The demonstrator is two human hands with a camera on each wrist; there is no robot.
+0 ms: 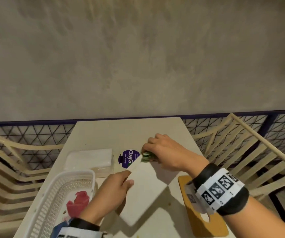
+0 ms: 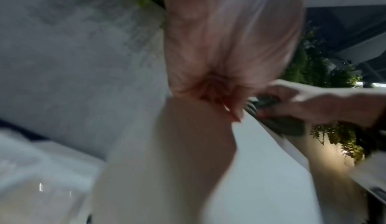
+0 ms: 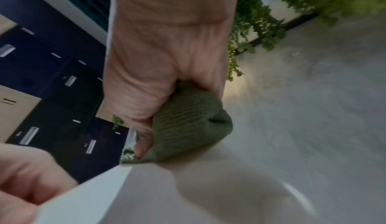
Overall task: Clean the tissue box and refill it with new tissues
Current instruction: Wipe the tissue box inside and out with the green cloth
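Grey rough plaster fills the upper half of our head view, above a cream table (image 1: 104, 133) flanked by slatted cream chairs (image 1: 251, 152) and a wire mesh fence. We note a purple round sticker (image 1: 126, 158) on the tabletop, partly covered by the white tissue box (image 1: 148, 182), which we hold tilted over the table's middle. Our left hand (image 1: 111, 191) grips the box's near left edge, thumb on top, fingers curled beneath and hidden. Our right hand (image 1: 164, 152) clenches a bunched green cloth (image 1: 146, 157) against the box's far corner; only a scrap of cloth shows there.

The right wrist view shows what the head view conceals: the ribbed green cloth wadded in the fist, thumb pressing it down onto the box face. The left wrist view is heavily blurred; we make out only the palm on the box edge and the other hand beyond it.

A stack of white tissues (image 1: 89, 158) lies left of the sticker, just behind a white perforated basket (image 1: 56, 200) holding a red item we cannot identify. An orange-brown board (image 1: 205, 220) lies at the near right, partly hidden by our right forearm and wrist band. Hanging greenery appears only in the wrist views.
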